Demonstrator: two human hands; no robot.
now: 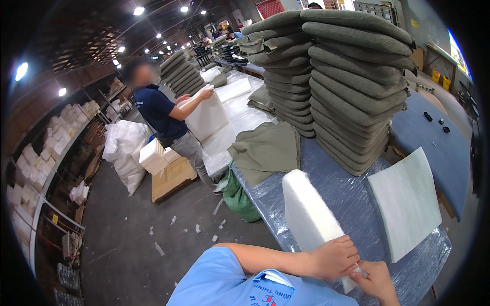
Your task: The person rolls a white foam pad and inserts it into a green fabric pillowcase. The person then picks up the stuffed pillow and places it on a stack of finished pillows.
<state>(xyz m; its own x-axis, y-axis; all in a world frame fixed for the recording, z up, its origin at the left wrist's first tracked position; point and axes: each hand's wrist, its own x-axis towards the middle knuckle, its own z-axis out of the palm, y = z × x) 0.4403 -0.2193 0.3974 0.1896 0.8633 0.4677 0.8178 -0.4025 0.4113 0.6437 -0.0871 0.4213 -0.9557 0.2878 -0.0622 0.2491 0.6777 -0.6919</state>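
Over on the far left, white bundles [56,135] crowd a long shelf, and next along there's a bulging white plastic bag [124,155] on the floor beside a cardboard box [173,179]. Here's a co-worker [163,108] in dark blue, both hands on a white panel [208,120]! A green sack [240,199] slumps against the near surface [354,201], where grey-green cloth [268,150] lies spread at the edge.

Now the main action: the thick white pad [310,211], standing on its edge, reaches away from the wearer, far end up by the cloth. The left hand [334,257] has it, fingers wrapped tight over the near end, so most of the pad lies beyond that hand and a little left. Behind tower two stacks of grey-green cushions [357,86]. Right alongside, touching the left, comes the right hand [376,279], closed on the pad's near end, thumb pressed in. And rightmost on this surface, a loose white sheet [408,204] lies near but apart from both hands.
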